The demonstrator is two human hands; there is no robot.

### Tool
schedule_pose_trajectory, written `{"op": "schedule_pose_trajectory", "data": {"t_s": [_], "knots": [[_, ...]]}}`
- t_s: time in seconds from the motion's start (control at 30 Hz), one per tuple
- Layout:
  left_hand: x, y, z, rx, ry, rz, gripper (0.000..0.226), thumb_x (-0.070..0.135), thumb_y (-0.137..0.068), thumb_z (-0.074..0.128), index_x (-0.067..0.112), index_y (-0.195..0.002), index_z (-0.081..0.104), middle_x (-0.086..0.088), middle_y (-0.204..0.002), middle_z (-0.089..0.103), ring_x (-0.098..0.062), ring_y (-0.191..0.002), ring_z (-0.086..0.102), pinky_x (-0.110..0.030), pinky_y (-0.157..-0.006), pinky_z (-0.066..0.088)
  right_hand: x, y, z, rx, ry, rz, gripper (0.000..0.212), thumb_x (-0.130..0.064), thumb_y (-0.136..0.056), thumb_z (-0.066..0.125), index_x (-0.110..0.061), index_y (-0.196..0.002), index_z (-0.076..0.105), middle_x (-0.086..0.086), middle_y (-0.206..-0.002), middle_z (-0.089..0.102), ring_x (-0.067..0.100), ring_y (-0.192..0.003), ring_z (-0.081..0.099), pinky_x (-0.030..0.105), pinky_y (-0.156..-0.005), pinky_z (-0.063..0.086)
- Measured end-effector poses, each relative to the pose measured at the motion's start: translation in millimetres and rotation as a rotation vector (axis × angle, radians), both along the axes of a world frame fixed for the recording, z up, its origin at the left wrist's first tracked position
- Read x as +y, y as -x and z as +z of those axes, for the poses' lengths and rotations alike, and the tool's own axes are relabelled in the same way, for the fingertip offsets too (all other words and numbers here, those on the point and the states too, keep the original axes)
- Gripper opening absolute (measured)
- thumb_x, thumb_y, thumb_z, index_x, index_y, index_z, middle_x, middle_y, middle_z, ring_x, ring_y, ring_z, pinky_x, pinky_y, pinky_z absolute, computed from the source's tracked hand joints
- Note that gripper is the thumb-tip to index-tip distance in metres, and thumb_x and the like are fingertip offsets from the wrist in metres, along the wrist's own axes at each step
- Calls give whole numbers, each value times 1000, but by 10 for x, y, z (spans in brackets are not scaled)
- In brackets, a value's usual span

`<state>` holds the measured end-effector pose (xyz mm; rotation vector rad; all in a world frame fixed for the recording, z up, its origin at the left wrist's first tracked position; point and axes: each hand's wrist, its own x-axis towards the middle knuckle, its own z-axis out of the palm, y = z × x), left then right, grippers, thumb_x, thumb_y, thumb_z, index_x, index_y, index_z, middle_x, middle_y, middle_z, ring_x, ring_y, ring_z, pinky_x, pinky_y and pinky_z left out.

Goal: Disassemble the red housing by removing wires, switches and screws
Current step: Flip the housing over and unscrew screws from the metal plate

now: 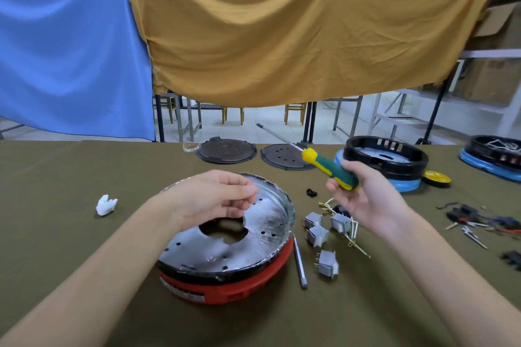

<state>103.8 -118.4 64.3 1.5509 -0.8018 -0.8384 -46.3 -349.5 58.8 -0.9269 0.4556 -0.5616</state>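
The red housing (225,289) lies on the olive table in front of me, topped by a silver metal plate (262,234) with a black rim and a large centre hole. My left hand (217,197) hovers over the plate with thumb and fingertips drawn together; nothing shows between them. My right hand (363,200) grips the green and yellow handle of a screwdriver (329,169) to the right of the housing, its shaft pointing up and away to the left. Several grey switches (318,235) and loose wires with gold terminals (356,244) lie right of the housing.
A metal rod (299,262) lies beside the housing's right edge. A white plastic piece (106,205) sits at left. Two black discs (227,151) lie at the back. A black and blue housing (386,162), a yellow disc (437,177) and a wire pile (479,220) are at right.
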Motion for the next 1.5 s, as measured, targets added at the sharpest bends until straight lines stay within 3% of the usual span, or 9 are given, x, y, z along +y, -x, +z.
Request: {"op": "schedule_pose_trajectory", "data": {"t_s": [0.2,0.4,0.67,0.73,0.83,0.97,1.1,1.3,1.5], "knots": [[-87,31,24,77,-28,-11,14,10,-92,66,9,-87,79,-11,-95,75,-7,-67,64,-18,-63,55,443,112,-173,-75,43,455,49,7,-63,64,5,-112,57,14,-82,65,23,-67,67,33,-62,59],[-160,195,0,-55,-123,-39,15,21,-94,65,9,-92,74,-5,-85,74,-4,-62,59,-15,-56,49,761,87,-241,34,688,167,21,-9,-81,80,-6,-97,66,4,-61,56,17,-48,49,27,-50,46],[-193,337,33,-106,-167,-55,21,19,-98,56,8,-93,73,-7,-87,76,-6,-63,61,-15,-55,49,802,110,-229,61,976,37,16,-18,-89,74,-7,-78,68,-2,-46,55,11,-39,49,18,-42,39],[-184,339,57,-206,-205,-1,23,23,-99,56,10,-93,73,-4,-88,77,-6,-64,63,-17,-57,51,671,115,-186,143,985,56,15,-18,-90,72,-8,-79,68,-1,-47,56,11,-39,50,18,-43,41],[-99,265,130,-571,-344,107,13,33,-92,66,21,-91,72,6,-85,75,-5,-70,65,-22,-66,54,279,213,-98,385,952,161,16,-20,-87,74,-7,-81,67,2,-51,58,12,-41,48,18,-42,41],[3,213,205,-876,-733,-19,34,52,-78,74,32,-103,63,15,-101,63,-10,-97,62,-33,-92,51,-144,370,-142,732,1072,415,14,-12,-82,74,0,-82,67,2,-49,57,15,-41,46,18,-43,39],[-31,231,154,-941,-938,-126,43,58,-74,75,28,-102,62,4,-104,69,-20,-97,66,-36,-90,55,-243,337,-256,814,1041,517,6,-3,-79,75,-8,-77,73,0,-54,63,12,-43,51,22,-46,45],[-5,173,149,-926,-977,-203,46,60,-76,73,24,-104,67,3,-103,71,-22,-100,67,-39,-92,54,-253,335,-280,834,1041,542,6,-6,-79,80,-9,-76,75,4,-53,58,13,-45,51,23,-48,46],[70,75,164,-875,-935,-360,25,54,-79,74,36,-95,68,35,-72,64,3,-82,60,-23,-81,47,-273,368,-203,650,912,433,19,-13,-85,76,3,-89,67,9,-62,57,17,-50,49,26,-50,46]]}}
